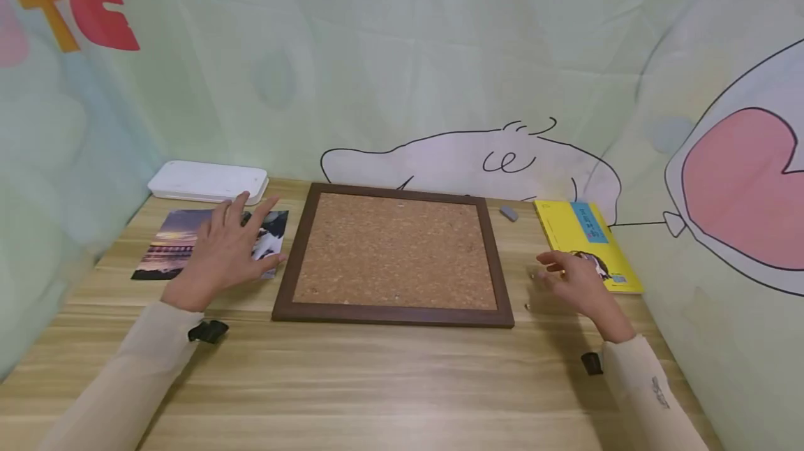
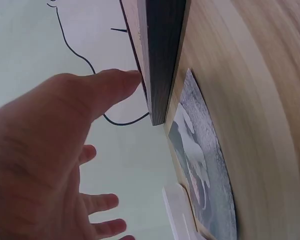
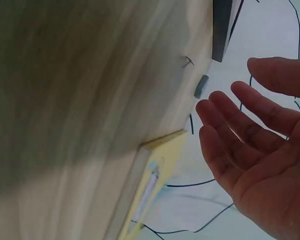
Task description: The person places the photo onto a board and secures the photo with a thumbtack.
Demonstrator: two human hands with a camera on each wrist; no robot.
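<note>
Basically, corkboard (image 1: 396, 248) lies flat mid-way across the tabletop (image 1: 377, 381), presumably so either side reaches it: left hand (image 1: 225, 248), empty, fingers spread, hovers over photos (image 1: 172, 250) at corkboard's 9 o'clock; right hand (image 1: 578, 288), empty, fingers loosely bent, is near likely pins (image 1: 527, 306) around 4.

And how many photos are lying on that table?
2 that I can see: the sunset photo, partly under the left hand, and the grey-and-white photo, beside the left edge of the framed corkboard. That hand blocks the view, so others may be hidden.
</note>
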